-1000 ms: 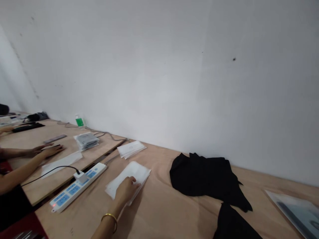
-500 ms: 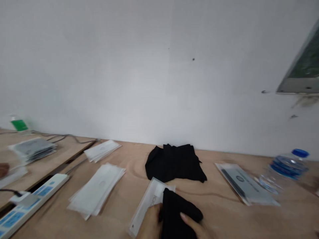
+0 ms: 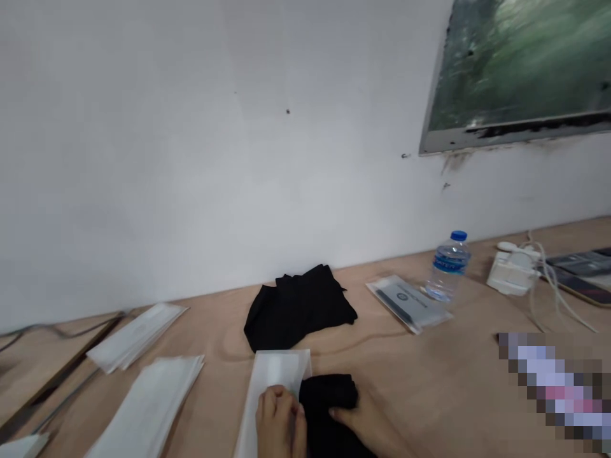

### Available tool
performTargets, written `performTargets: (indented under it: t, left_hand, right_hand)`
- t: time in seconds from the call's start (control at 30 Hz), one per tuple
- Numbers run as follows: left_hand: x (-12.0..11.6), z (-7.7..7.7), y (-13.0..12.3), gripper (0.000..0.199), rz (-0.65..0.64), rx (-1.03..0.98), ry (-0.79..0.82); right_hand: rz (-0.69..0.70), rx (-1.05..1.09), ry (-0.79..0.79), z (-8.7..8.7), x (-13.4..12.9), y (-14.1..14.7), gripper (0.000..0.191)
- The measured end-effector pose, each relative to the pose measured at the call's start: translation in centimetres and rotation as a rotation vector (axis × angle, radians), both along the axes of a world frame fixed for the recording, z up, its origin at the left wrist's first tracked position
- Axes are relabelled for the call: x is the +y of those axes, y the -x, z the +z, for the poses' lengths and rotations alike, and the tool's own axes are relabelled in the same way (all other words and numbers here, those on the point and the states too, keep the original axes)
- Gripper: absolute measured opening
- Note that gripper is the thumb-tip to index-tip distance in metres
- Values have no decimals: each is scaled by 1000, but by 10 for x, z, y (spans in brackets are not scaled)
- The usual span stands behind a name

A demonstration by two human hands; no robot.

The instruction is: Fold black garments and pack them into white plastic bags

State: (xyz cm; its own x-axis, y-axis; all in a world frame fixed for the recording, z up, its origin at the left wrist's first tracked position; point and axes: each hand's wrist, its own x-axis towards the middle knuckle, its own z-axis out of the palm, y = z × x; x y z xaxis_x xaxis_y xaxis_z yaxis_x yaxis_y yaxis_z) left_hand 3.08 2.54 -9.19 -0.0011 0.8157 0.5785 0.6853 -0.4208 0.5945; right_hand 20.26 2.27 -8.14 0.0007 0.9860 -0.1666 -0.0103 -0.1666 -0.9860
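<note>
At the bottom middle, my left hand (image 3: 278,416) lies on a frosted plastic bag (image 3: 267,369), its fingers curled and pressed together at the bag's edge. A folded black cloth (image 3: 329,416) is next to it, partly over the bag's right side. My right hand (image 3: 370,423) grips this cloth from the right, thumb on top and the other fingers hidden beneath. Beyond both hands, a second black cloth (image 3: 300,308) is spread loosely on the table near the wall.
Stacks of flat white bags (image 3: 147,407) and more bags (image 3: 138,334) lie on the left. A packed bag (image 3: 408,302) and a water bottle (image 3: 449,267) are at the right. Behind them sit a white charger with cables (image 3: 515,270) and a phone (image 3: 580,286). A wall (image 3: 191,159) closes off the back.
The view has swung to the right, bringing the charger and phone into sight. My left hand has come out from behind the cloth's edge onto the bag; my right hand still grips the folded cloth.
</note>
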Motion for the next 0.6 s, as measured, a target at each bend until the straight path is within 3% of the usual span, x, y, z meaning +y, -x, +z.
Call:
performTargets:
  t: [0.13, 0.23, 0.37, 0.6]
  left_hand:
    - [1, -11, -3, 12, 33, 304, -159]
    - [2, -12, -4, 11, 82, 394, -243]
    - [2, -5, -6, 13, 115, 342, -258]
    - [-5, -17, -22, 20, 2, 32, -203]
  right_hand:
    - [-152, 161, 37, 6, 3, 10, 37]
    - [-222, 159, 4, 11, 3, 14, 40]
    - [-107, 131, -45, 18, -4, 16, 41]
    - [34, 518, 154, 16, -7, 41, 33]
